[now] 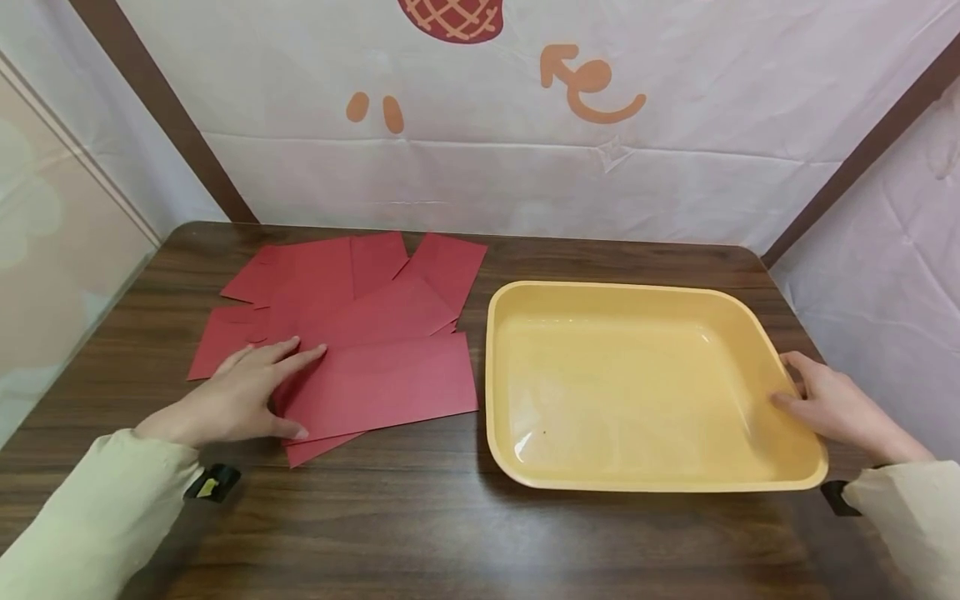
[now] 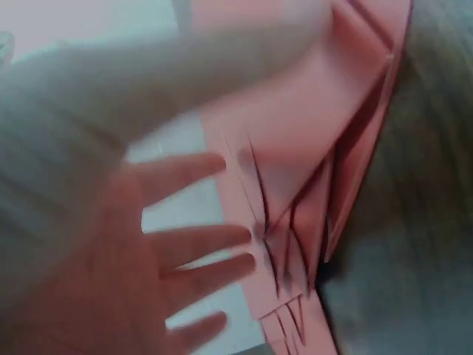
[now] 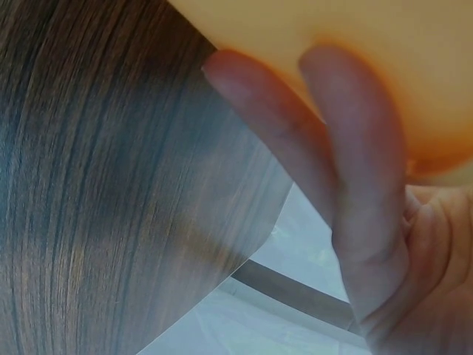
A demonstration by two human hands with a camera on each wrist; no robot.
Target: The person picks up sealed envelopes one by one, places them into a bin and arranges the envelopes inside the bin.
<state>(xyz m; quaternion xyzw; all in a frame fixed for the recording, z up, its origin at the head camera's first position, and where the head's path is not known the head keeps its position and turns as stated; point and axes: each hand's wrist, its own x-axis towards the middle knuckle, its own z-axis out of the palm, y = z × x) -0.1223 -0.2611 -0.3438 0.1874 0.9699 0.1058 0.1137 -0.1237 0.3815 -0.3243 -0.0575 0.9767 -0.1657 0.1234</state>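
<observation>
Several red envelopes [image 1: 382, 387] lie in an overlapping, fanned-out pile on the left half of the table. My left hand [image 1: 240, 396] rests at the pile's left side, thumb near the lower left corner of the top envelope and fingers spread over its left end. In the left wrist view the fingers look straight against the red envelopes [image 2: 273, 177], and the thumb is blurred. To the right stands a yellow tray [image 1: 637, 483] with nothing in it. My right hand [image 1: 836, 408] grips its right wall, thumb inside the rim and fingers outside; the right wrist view shows fingers against the yellow tray [image 3: 414, 66].
The brown wooden table [image 1: 420, 533] has rounded far corners. A pale printed cloth [image 1: 487, 183] hangs behind it, with similar cloth at both sides. A narrow strip of table separates the envelopes from the tray.
</observation>
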